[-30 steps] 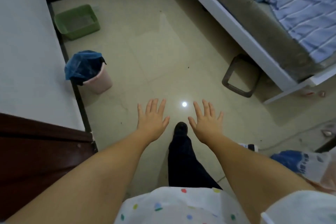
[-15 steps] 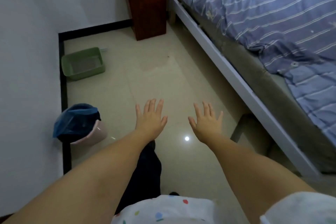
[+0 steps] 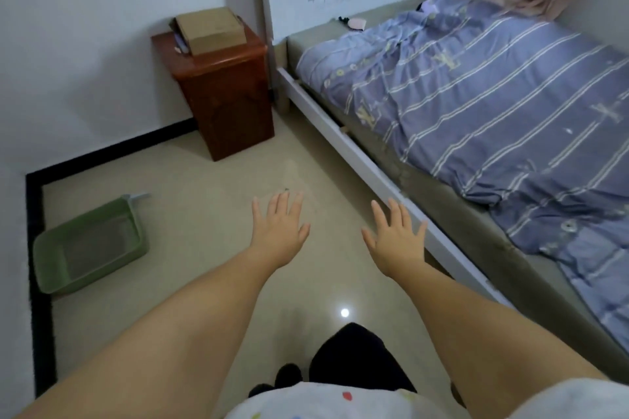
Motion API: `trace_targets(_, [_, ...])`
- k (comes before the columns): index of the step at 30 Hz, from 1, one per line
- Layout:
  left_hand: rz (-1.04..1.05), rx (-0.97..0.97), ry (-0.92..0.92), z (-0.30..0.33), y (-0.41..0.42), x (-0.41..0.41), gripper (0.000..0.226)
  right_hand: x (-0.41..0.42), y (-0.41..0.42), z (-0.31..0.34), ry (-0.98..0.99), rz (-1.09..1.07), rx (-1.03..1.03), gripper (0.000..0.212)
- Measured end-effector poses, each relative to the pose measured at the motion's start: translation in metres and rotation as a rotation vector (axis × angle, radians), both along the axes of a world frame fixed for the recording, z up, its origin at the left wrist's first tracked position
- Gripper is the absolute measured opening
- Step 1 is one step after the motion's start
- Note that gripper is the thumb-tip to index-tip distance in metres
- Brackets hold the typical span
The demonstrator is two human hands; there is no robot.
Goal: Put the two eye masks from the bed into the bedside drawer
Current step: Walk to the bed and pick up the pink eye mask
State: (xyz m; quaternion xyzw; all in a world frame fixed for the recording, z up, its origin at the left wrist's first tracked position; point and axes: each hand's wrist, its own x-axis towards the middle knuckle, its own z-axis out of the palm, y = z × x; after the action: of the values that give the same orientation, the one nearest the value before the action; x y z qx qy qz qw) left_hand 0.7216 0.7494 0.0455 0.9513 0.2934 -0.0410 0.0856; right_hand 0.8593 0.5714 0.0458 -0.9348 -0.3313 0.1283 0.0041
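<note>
Pale floor fills the room, with a green bin on the left by the wall. Farther back stands the brown bedside drawer, shut, with a box on top. Both hands are held out over the floor, fingers spread, holding nothing: the left hand, then the right hand. Right of them is the bed. A pink eye mask lies at its far end, well away from the hands.

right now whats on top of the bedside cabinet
A closed cardboard box sits on the bedside cabinet, over some flat items poking out at its left; what they are is hidden. Box contents cannot be seen.
</note>
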Motion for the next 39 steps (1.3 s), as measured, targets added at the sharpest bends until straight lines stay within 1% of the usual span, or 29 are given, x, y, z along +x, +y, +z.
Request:
trace_targets(3, [-0.118,0.007,0.021,-0.005,0.051,0.078,0.064,0.072,0.050,-0.008,-0.031,-0.036,0.001,0.059])
trace_targets(5, [-0.156,0.004,0.024,-0.011,0.089,0.132,0.064,0.124,0.090,-0.012,-0.022,-0.061,0.027,0.058])
trace_targets(8, [-0.119,0.017,0.009,-0.013,0.147,0.215,0.064,0.205,0.150,-0.013,-0.013,-0.049,0.045,0.058])
trace_targets(12, [-0.024,-0.036,-0.041,0.000,0.221,0.303,0.064,0.309,0.227,-0.001,-0.018,-0.032,0.011,0.059])
trace_targets(15, [-0.034,0.014,-0.023,0.002,0.280,0.349,0.063,0.368,0.289,0.004,0.014,0.003,0.036,0.058])
trace_targets(17, [0.029,-0.012,0.017,-0.003,0.321,0.384,0.063,0.406,0.329,-0.003,0.030,0.031,0.028,0.058])
trace_targets(19, [0.068,-0.054,0.050,-0.013,0.361,0.423,0.063,0.443,0.363,-0.016,0.048,0.019,0.020,0.058])
trace_targets(20, [0.046,-0.059,0.063,-0.019,0.380,0.446,0.063,0.463,0.378,-0.025,0.055,0.003,0.016,0.058])
trace_targets(23, [-0.090,-0.055,0.092,-0.034,0.436,0.522,0.063,0.527,0.419,-0.051,0.091,-0.063,-0.013,0.059])
trace_targets(28, [-0.282,-0.146,0.184,-0.045,0.523,0.658,0.063,0.631,0.486,-0.079,0.202,-0.247,-0.037,0.059])
trace_targets(31, [-0.296,-0.224,0.224,-0.058,0.567,0.747,0.060,0.692,0.525,-0.088,0.254,-0.296,-0.028,0.056])
trace_targets(35, [-0.290,-0.315,0.202,-0.098,0.605,0.873,0.059,0.787,0.576,-0.123,0.267,-0.274,-0.022,0.053])
trace_targets(39, [-0.264,-0.354,0.168,-0.159,0.636,0.984,0.059,0.875,0.627,-0.188,0.260,-0.155,-0.050,0.053])
